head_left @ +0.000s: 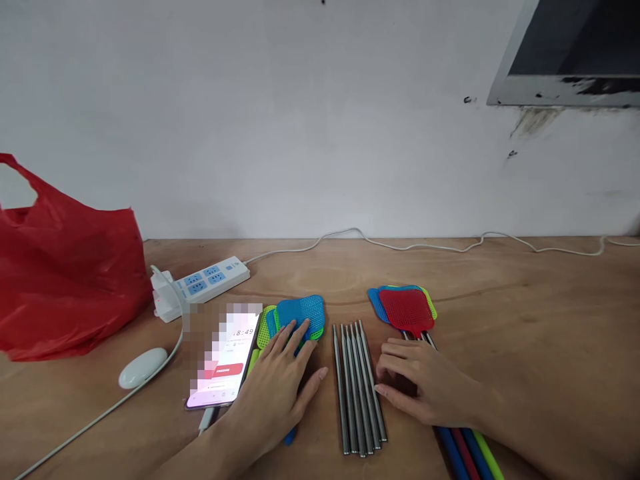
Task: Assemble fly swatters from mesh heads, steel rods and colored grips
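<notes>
My left hand (pixel 275 390) lies flat with fingers spread on a pile of fly swatter heads (pixel 300 313), blue on top, green beneath. A row of several bare metal rods (pixel 357 387) lies between my hands. My right hand (pixel 425 383) rests palm down, fingers curled loosely, on the shafts of a second stack of swatters; their red, blue and green heads (pixel 405 308) lie just beyond the fingers. Coloured handles (pixel 467 453) in blue, red and green stick out under my right wrist.
A phone (pixel 225 363) with its screen lit lies left of my left hand. A white power strip (pixel 203 283), its cable, a white oval device (pixel 143 367) and a red plastic bag (pixel 60 273) occupy the left of the wooden table (pixel 550 333). A wall stands behind.
</notes>
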A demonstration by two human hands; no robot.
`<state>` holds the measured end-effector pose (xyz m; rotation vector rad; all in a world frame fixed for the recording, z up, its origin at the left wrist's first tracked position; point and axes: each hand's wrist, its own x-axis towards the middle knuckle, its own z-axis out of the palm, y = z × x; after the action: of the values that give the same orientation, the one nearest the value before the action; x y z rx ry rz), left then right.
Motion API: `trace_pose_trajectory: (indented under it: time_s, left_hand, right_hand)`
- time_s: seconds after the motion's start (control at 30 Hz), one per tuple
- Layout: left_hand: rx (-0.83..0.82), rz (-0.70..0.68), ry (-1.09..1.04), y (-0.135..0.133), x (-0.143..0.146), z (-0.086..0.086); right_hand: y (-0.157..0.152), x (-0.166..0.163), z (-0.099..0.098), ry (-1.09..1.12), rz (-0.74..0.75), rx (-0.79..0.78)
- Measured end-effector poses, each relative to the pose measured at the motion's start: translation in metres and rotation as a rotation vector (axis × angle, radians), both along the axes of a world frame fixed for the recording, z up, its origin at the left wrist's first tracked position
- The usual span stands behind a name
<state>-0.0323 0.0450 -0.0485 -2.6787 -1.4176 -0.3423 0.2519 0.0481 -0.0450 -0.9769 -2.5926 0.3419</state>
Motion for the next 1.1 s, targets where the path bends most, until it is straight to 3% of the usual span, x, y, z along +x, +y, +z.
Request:
trace_pose_trajectory:
  time_s: [0.17, 0.37, 0.53, 0.87, 1.1]
  left_hand:
    - [0.017, -0.039, -0.049, -0.002, 0.003, 0.005]
    - [-0.092, -0.201, -0.125, -0.007, 0.009, 0.022]
    - [-0.165, -0.280, -0.177, -0.009, 0.012, 0.025]
    - [-0.201, -0.264, -0.206, -0.009, 0.012, 0.023]
    - [-0.203, -0.280, -0.218, -0.010, 0.012, 0.023]
  right_hand:
    - [0.002, 0.001, -0.002, 0.032, -0.037, 0.134]
    - [0.010, 0.010, -0.002, -0.117, -0.427, 0.388]
    - [0.014, 0.017, 0.002, -0.370, -0.662, 0.326]
    - [0.018, 0.023, 0.011, -0.504, -0.736, 0.228]
    - [0.019, 0.026, 0.008, -0.479, -0.672, 0.179]
